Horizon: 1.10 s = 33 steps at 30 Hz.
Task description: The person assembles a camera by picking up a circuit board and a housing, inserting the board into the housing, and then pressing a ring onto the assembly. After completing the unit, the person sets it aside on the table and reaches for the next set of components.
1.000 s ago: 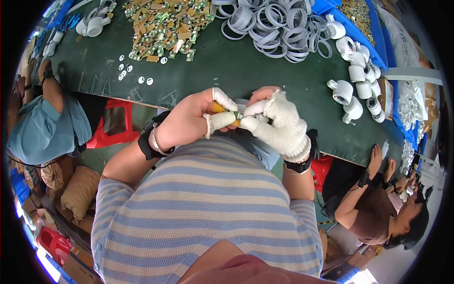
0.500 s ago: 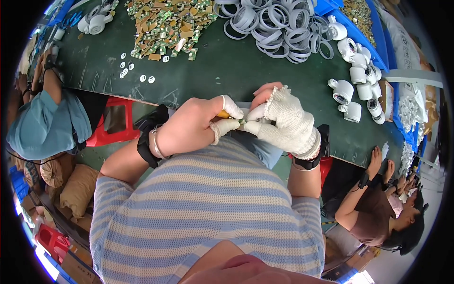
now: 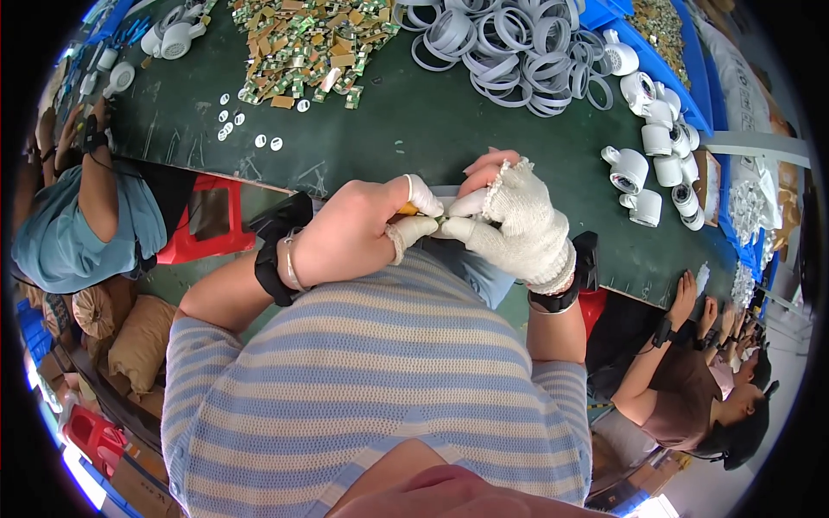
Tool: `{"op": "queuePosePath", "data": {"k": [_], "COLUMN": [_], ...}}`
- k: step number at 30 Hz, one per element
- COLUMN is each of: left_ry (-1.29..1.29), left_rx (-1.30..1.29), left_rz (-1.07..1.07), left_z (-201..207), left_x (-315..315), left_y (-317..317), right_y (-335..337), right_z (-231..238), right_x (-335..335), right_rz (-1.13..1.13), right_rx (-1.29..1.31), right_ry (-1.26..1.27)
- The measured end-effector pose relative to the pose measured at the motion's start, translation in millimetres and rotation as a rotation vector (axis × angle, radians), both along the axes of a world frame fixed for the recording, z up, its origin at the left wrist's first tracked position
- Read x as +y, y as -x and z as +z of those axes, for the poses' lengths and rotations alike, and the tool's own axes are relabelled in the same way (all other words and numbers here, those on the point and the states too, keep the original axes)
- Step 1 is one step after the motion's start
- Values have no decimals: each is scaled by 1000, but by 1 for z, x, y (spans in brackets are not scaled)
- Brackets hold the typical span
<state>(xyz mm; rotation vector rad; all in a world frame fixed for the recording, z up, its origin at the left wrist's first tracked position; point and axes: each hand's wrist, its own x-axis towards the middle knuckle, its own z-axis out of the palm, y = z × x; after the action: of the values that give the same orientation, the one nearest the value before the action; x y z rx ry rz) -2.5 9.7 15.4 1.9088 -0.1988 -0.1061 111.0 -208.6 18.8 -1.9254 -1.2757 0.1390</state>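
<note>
1. At the near side of the green table (image 3: 380, 147), close in front of the striped top (image 3: 380, 345), a small green piece (image 3: 442, 219) sits between the fingertips of both hands. Most of it is covered, so its outline cannot be told.

2. The left hand (image 3: 341, 229), with white covers on thumb and forefinger, pinches a yellow-orange piece (image 3: 408, 208) just left of the green one. Whether the two are joined is hidden.

3. The right hand (image 3: 522, 229), in a white knit glove with some fingertips bare, is curled, its thumb and forefinger reaching the green piece from the right. Whether they clamp it or only steady it, I cannot tell.

4. Judged by its colour and smallness, much like the boards in the pile (image 3: 319, 47) at the far left, the piece is probably very light and stiff, and could be harmed by bending or hard pressure on its face.

5. Opposite edges look the safest hold, with a light pinch; smooth finger covers might slip, and loose knit could snag on corners.

6. Grey rings (image 3: 528, 56) lie heaped on the far side, white housings (image 3: 628, 170) stand to the right, and small white discs (image 3: 261, 141) lie left.
</note>
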Motion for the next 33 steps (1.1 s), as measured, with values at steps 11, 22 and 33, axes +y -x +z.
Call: {"op": "queuePosePath", "data": {"k": [11,22,33], "left_ry": [373,517,272], "left_rx": [216,375,252], "left_rz": [8,26,123], "left_z": [-17,-5,-17], "left_x": [1,2,2], "left_y": [-1,6,2], "right_y": [1,3,12], "right_z": [-2,2,1], "right_x": [-2,1,9], "right_rz": [31,49,-120], "right_rx": [248,225,-111], "right_ry": [19,-16,64]}}
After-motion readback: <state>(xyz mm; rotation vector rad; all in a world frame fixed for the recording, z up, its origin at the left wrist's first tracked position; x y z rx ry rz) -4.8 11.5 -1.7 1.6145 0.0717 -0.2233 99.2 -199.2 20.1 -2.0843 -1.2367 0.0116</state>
